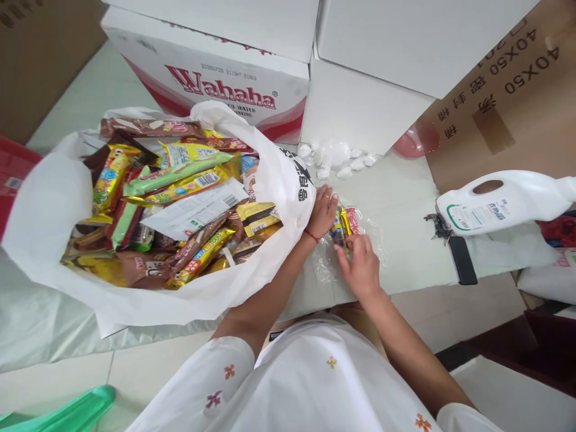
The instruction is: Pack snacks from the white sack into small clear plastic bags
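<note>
Small wrapped snack packets (345, 221) in yellow, pink and dark wrappers lie on a clear plastic bag (326, 270) in front of me. My left hand (323, 211), with a red string at its wrist, lies along their upper left side, fingers stretched out. At their lower end is my right hand (361, 263), its thumb and bent fingers closed around the packets' ends. Just left of my left hand stands a big white plastic bag (288, 234), wide at the top and full of wrapped snacks (180, 180).
Behind the table stand a Wahaha carton (225, 90), a white box (355, 102) and a brown carton (490, 120). Small white packets (344, 172) lie beyond my hands. To the right are a white detergent bottle (495, 204), keys (437, 226) and a black rectangular object (462, 261).
</note>
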`<control>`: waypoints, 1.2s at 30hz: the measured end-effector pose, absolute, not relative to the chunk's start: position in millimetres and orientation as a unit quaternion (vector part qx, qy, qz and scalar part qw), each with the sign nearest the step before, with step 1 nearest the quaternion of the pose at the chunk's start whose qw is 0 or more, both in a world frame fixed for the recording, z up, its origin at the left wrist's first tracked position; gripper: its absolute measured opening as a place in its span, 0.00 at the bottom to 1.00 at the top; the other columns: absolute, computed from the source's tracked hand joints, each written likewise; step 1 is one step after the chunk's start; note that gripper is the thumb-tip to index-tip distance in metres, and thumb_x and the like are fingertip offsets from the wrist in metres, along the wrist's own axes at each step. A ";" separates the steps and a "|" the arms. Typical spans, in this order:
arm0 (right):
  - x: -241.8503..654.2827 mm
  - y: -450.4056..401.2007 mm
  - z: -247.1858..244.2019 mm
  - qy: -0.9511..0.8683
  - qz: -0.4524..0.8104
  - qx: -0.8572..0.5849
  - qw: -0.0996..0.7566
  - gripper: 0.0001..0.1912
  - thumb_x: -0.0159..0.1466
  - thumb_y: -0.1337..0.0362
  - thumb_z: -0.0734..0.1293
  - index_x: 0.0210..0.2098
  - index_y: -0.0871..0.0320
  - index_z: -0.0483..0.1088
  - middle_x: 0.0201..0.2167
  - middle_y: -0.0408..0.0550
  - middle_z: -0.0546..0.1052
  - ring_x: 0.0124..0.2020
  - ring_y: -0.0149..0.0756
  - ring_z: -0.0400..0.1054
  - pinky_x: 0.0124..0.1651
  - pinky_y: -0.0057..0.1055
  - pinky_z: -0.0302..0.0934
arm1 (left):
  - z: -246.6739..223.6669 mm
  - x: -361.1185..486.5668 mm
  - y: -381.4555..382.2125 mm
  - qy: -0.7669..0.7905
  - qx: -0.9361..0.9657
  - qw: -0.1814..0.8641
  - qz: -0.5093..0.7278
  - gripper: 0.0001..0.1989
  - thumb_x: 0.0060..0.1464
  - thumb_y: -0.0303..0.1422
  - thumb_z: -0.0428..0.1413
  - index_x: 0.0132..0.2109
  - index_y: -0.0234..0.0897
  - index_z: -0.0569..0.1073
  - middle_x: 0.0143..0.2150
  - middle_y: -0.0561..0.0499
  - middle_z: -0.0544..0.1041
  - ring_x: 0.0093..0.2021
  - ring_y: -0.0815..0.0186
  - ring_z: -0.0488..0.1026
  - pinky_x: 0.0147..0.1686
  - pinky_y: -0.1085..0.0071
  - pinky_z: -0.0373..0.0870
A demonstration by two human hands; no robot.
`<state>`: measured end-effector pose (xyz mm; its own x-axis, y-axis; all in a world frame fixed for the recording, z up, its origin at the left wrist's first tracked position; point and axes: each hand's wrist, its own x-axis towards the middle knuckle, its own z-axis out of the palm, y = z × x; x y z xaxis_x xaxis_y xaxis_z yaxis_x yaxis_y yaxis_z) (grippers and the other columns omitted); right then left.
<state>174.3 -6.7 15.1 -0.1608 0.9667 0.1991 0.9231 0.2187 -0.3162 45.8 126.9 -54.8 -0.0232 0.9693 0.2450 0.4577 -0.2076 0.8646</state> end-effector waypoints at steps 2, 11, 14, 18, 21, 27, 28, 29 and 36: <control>169.2 -28.2 15.9 -0.809 0.077 -0.566 0.135 0.21 0.72 0.46 0.61 0.51 0.58 0.68 0.43 0.55 0.73 0.39 0.44 0.71 0.34 0.35 0.64 | -55.8 44.5 129.6 0.553 0.624 0.283 0.475 0.25 0.72 0.43 0.41 0.60 0.32 0.73 0.68 0.36 0.69 0.72 0.55 0.62 0.73 0.53 0.55; 181.6 -66.7 2.2 -0.822 0.180 -0.536 0.075 0.10 0.74 0.59 0.62 0.47 0.56 0.73 0.40 0.50 0.77 0.40 0.39 0.73 0.40 0.32 0.66 | -65.1 40.0 130.6 0.555 0.638 0.254 0.469 0.15 0.65 0.34 0.52 0.52 0.33 0.78 0.69 0.37 0.69 0.73 0.52 0.59 0.73 0.48 0.53; 210.2 -35.7 15.3 -0.780 0.153 -0.585 0.160 0.11 0.74 0.62 0.59 0.47 0.55 0.73 0.42 0.49 0.76 0.42 0.38 0.73 0.43 0.31 0.65 | -65.4 39.5 129.2 0.554 0.650 0.244 0.458 0.15 0.66 0.33 0.50 0.52 0.35 0.78 0.69 0.39 0.69 0.73 0.52 0.60 0.73 0.45 0.53; 236.4 29.5 27.8 -0.756 0.087 -0.641 0.095 0.22 0.66 0.62 0.68 0.60 0.54 0.69 0.55 0.54 0.71 0.44 0.42 0.72 0.39 0.33 0.63 | -58.7 39.0 125.9 0.548 0.668 0.231 0.448 0.17 0.68 0.33 0.46 0.53 0.36 0.77 0.69 0.40 0.69 0.74 0.53 0.58 0.73 0.43 0.51; 241.5 68.2 30.4 -0.786 0.127 -0.604 0.025 0.22 0.64 0.63 0.69 0.58 0.51 0.72 0.52 0.50 0.73 0.41 0.39 0.72 0.38 0.31 0.60 | -54.7 38.5 123.9 0.549 0.672 0.227 0.442 0.17 0.69 0.32 0.45 0.53 0.36 0.77 0.69 0.41 0.69 0.74 0.54 0.58 0.73 0.45 0.53; 253.2 121.0 41.2 -0.778 0.197 -0.589 0.096 0.07 0.64 0.64 0.66 0.37 0.55 0.77 0.36 0.45 0.78 0.37 0.36 0.70 0.43 0.30 0.59 | -54.8 39.0 125.9 0.559 0.663 0.239 0.436 0.17 0.69 0.32 0.45 0.54 0.36 0.77 0.69 0.40 0.69 0.73 0.53 0.60 0.72 0.44 0.54; 256.3 132.7 42.2 -0.764 0.208 -0.599 0.116 0.06 0.63 0.64 0.67 0.36 0.56 0.77 0.35 0.45 0.79 0.36 0.36 0.70 0.43 0.30 0.59 | -54.6 39.0 126.6 0.559 0.661 0.240 0.439 0.18 0.69 0.32 0.45 0.55 0.36 0.77 0.69 0.40 0.69 0.73 0.54 0.60 0.72 0.45 0.55; 259.1 145.6 42.2 -0.748 0.216 -0.613 0.137 0.06 0.62 0.63 0.67 0.35 0.57 0.76 0.33 0.45 0.79 0.35 0.35 0.69 0.43 0.31 0.59 | -54.3 38.9 127.4 0.557 0.660 0.239 0.443 0.18 0.69 0.32 0.45 0.55 0.36 0.76 0.69 0.40 0.69 0.73 0.54 0.60 0.72 0.46 0.55; 255.1 213.5 38.7 -0.682 0.148 -0.691 0.186 0.11 0.61 0.67 0.64 0.40 0.62 0.76 0.37 0.51 0.77 0.35 0.39 0.68 0.45 0.36 0.63 | -55.0 37.2 131.8 0.552 0.647 0.234 0.472 0.16 0.67 0.29 0.47 0.54 0.37 0.76 0.70 0.44 0.68 0.75 0.58 0.54 0.74 0.50 0.52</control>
<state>255.1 213.5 38.7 0.0252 0.9985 0.0484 0.8881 -0.0001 -0.4596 37.2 131.8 -55.0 -0.0540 0.9348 0.3510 0.4927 -0.2808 0.8237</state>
